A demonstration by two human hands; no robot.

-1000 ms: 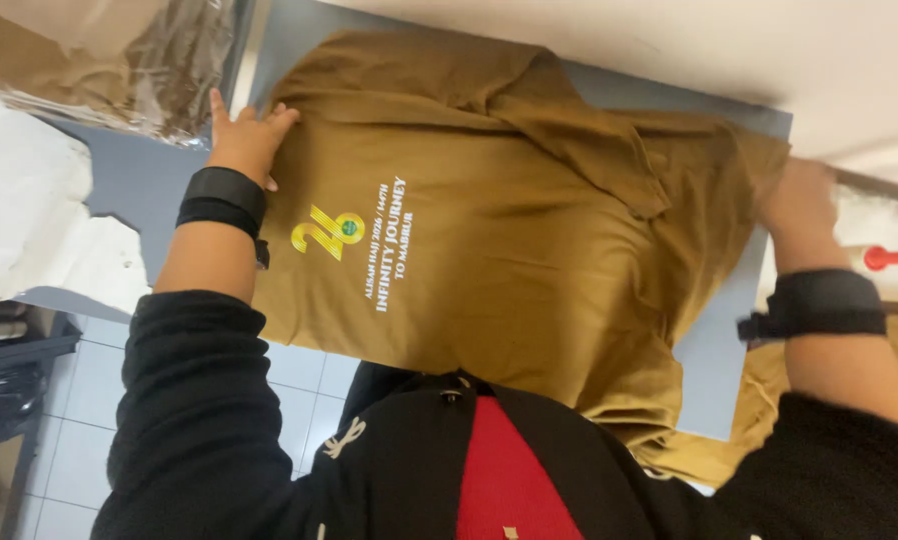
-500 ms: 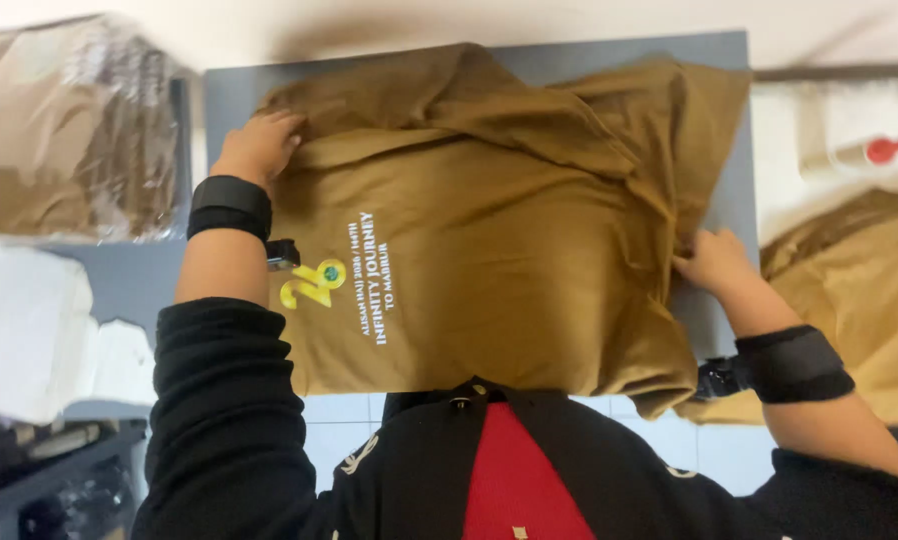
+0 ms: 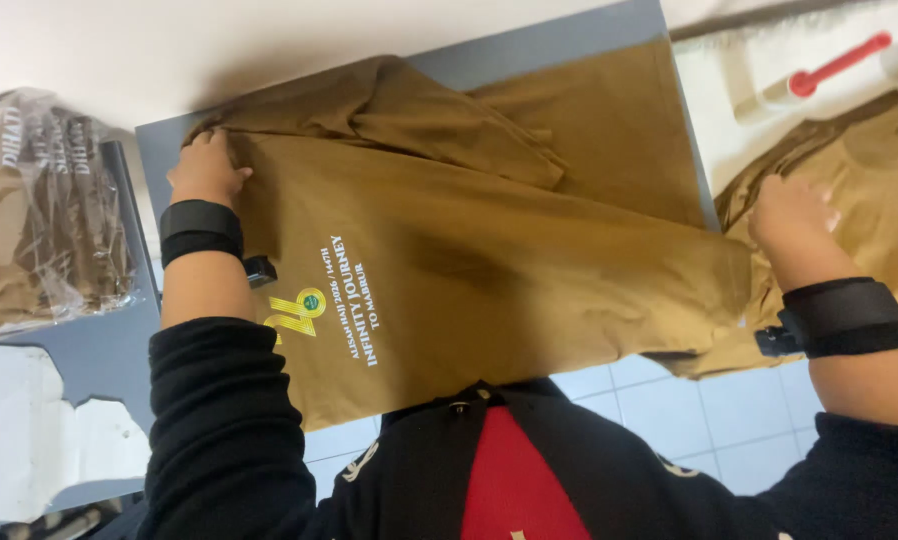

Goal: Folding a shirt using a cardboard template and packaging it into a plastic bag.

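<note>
Head view: an olive-brown shirt [image 3: 489,250] with a yellow-and-white print lies spread over a grey board [image 3: 559,45] on the counter, its near hem hanging toward the person's body. Left hand [image 3: 204,170] rests flat on the shirt's far left corner, fingers together, pressing cloth down rather than pinching. Right hand [image 3: 789,210] sits just off the board's right edge, on another brown garment [image 3: 869,160]; whether its fingers grip anything, cannot tell. A red-handled lint roller [image 3: 819,70] lies beyond; bagged brown shirts [image 3: 39,220] to the left. Judged step: smoothing and squaring the shirt for folding. The rumpled upper fold looks to need flattening next.
</note>
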